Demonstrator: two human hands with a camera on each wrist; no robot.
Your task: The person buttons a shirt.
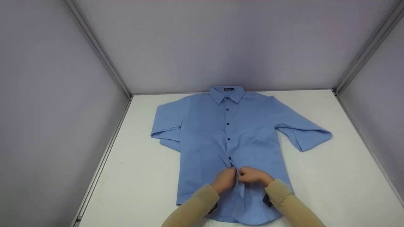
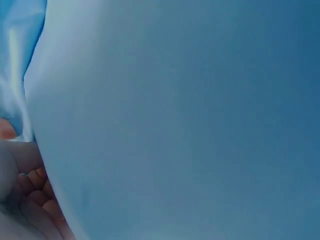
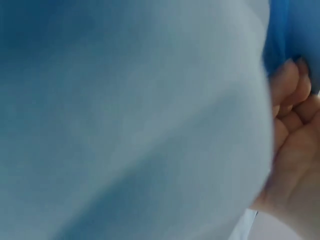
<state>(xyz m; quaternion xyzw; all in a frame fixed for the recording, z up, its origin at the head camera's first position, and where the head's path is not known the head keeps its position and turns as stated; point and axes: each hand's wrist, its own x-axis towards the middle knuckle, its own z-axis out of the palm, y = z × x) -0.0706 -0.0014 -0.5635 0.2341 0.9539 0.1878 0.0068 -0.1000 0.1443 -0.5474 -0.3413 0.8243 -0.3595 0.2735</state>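
A light blue button-up shirt (image 1: 205, 135) lies front up, its collar (image 1: 228, 94) at the far edge of the white table. Dark buttons run down the placket, and the lowest one in sight (image 1: 229, 158) sits just above the hands. Both hands meet at the lower front opening. My left hand (image 1: 224, 179) pinches one edge of the placket, fingers curled. Beside it my right hand (image 1: 254, 175) pinches the other edge with bent fingers. Blue cloth (image 2: 175, 120) fills most of the left wrist view. In the right wrist view, fabric (image 3: 135, 115) hides part of the fingers.
The shirt's left-side sleeve (image 1: 167, 121) is folded under itself, and the right-side sleeve (image 1: 303, 132) angles outward with a fold. Around the white table (image 1: 135, 176) stand grey panels (image 1: 221, 44) at the back and both sides.
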